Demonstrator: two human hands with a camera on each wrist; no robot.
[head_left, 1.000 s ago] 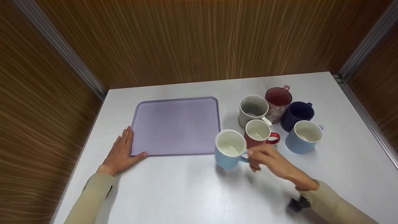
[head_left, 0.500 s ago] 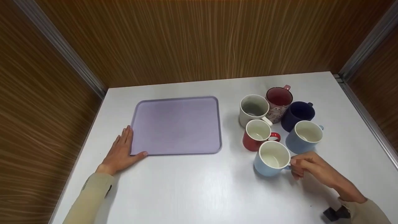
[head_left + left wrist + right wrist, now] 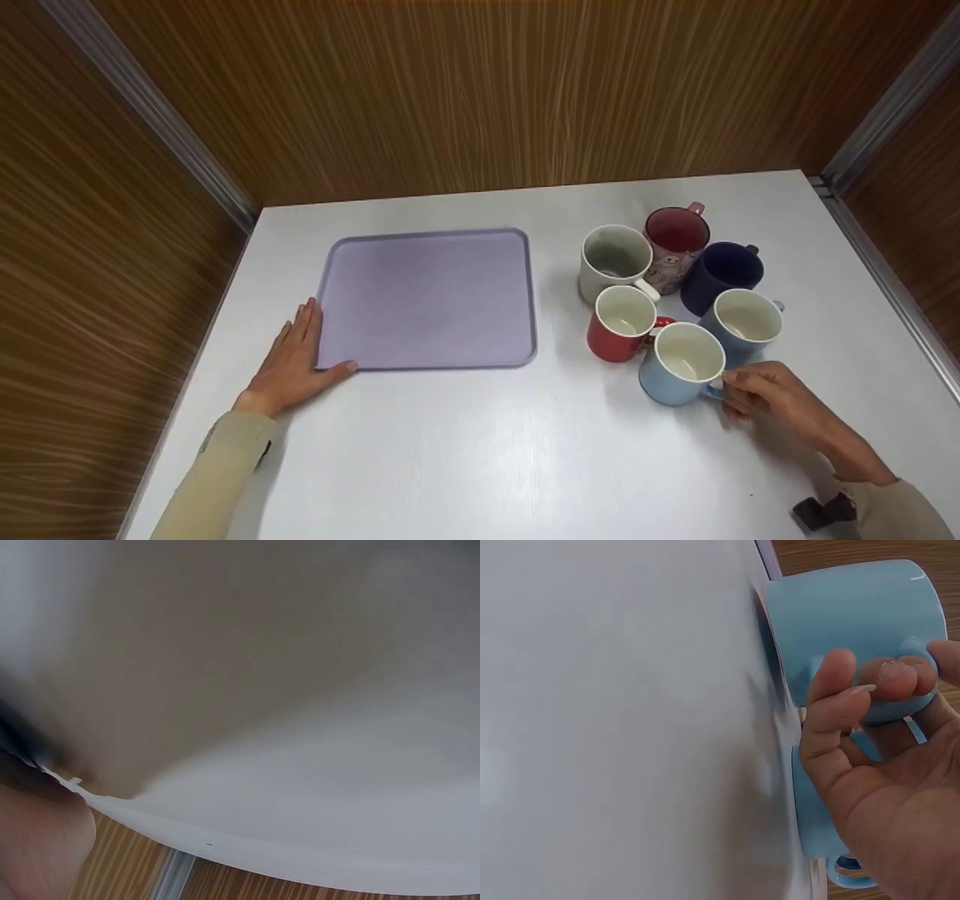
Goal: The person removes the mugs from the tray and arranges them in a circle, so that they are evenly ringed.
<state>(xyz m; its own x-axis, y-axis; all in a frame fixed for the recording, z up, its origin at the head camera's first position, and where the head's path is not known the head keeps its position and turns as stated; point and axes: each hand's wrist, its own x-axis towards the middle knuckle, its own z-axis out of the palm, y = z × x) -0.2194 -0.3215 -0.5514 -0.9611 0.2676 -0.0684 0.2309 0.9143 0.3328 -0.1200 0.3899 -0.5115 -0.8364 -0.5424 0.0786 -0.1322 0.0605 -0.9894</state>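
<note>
My right hand (image 3: pixel 780 405) pinches the handle of a light blue mug (image 3: pixel 671 381), which stands upright at the front of a group of mugs. In the right wrist view its curled fingers (image 3: pixel 832 709) are around that handle, close to the table surface. A red mug (image 3: pixel 615 343) is just left of the held mug, its handle partly hidden behind it. A second light blue mug (image 3: pixel 739 346) sits right behind. My left hand (image 3: pixel 289 375) lies with straight fingers along the near left corner of a lilac tray (image 3: pixel 427 300), the thumb at its front edge.
Behind the red mug stands a white mug (image 3: pixel 596 281), with a pink patterned mug (image 3: pixel 667 270) and a dark blue mug (image 3: pixel 701 289) to its right. Wood-grain panels (image 3: pixel 480 97) enclose the white table (image 3: pixel 465 450) at the back and both sides.
The held light blue mug has moved right from near the tray's corner, then slightly back toward the second light blue mug. My left hand stays in place.
</note>
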